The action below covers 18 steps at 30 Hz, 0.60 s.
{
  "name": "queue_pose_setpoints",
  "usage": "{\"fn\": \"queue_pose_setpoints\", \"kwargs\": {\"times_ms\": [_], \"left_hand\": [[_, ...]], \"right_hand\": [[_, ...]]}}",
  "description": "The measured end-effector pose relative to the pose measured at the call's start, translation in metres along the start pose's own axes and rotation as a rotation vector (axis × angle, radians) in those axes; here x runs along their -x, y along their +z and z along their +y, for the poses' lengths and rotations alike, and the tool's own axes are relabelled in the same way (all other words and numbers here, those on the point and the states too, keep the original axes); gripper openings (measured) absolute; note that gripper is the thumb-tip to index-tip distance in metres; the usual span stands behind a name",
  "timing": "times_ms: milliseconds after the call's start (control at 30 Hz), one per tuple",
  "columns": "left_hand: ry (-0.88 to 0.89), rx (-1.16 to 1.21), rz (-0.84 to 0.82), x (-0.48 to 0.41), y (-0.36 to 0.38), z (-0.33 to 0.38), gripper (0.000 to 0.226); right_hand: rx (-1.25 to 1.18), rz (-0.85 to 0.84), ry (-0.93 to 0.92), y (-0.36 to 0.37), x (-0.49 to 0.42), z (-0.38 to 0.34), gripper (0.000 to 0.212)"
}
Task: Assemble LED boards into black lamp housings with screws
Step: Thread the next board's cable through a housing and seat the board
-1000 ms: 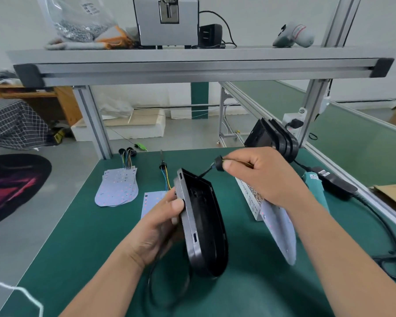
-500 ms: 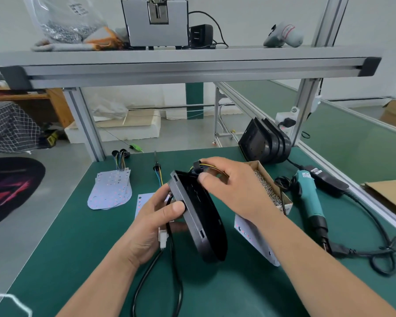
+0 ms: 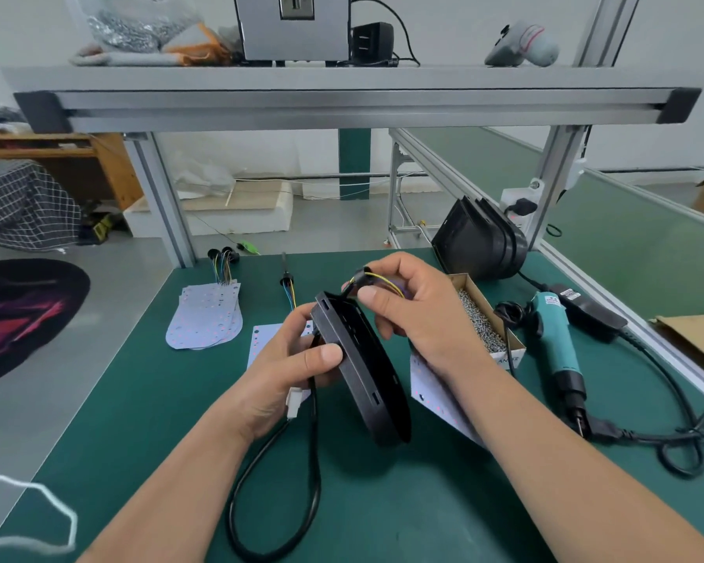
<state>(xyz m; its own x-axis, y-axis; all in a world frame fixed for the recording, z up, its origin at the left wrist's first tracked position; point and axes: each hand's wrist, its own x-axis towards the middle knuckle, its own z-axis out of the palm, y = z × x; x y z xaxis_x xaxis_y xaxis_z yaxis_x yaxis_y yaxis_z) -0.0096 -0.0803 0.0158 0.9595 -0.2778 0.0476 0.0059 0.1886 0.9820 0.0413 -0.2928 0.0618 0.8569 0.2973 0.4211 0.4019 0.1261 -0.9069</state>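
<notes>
The left hand (image 3: 285, 359) is gripping the oval black plastic lamp housing (image 3: 366, 367) on edge above the green bench (image 3: 171, 408); the right hand (image 3: 415, 314) is pinching its thin coloured wires (image 3: 387, 281), seemingly threading them through. Seating the flat white LED board (image 3: 435, 396) next is calling for a level housing

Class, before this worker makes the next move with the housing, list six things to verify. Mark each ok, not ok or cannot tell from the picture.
1. Housing secured: ok; the left hand grips the black housing, held on edge.
2. Wiring controlled: ok; the right hand pinches the grommet at the housing's top end.
3. Grommet seated in its hole: cannot tell; the hands hide the hole.
4. LED board near: ok; one lies under the right forearm.
5. Screws available: ok; the screw box stands open.
6. Electric screwdriver reachable: ok; it lies right of the box.
</notes>
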Motion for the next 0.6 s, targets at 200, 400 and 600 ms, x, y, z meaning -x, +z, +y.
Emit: {"fn": "queue_pose_setpoints", "kwargs": {"times_ms": [200,400,600], "left_hand": [[0.001,-0.050,-0.003,0.0010,0.0023,0.0023,0.077],[0.054,-0.057,0.031,0.0020,-0.0041,0.0081,0.083],[0.085,-0.075,0.017,0.0017,-0.0035,0.0082,0.088]], "right_hand": [[-0.009,0.050,-0.007,-0.0059,0.0000,-0.0040,0.027],[0.221,-0.050,0.020,-0.0093,-0.0034,-0.0072,0.020],[0.332,-0.106,0.029,-0.0047,-0.0068,-0.0087,0.016]]}}
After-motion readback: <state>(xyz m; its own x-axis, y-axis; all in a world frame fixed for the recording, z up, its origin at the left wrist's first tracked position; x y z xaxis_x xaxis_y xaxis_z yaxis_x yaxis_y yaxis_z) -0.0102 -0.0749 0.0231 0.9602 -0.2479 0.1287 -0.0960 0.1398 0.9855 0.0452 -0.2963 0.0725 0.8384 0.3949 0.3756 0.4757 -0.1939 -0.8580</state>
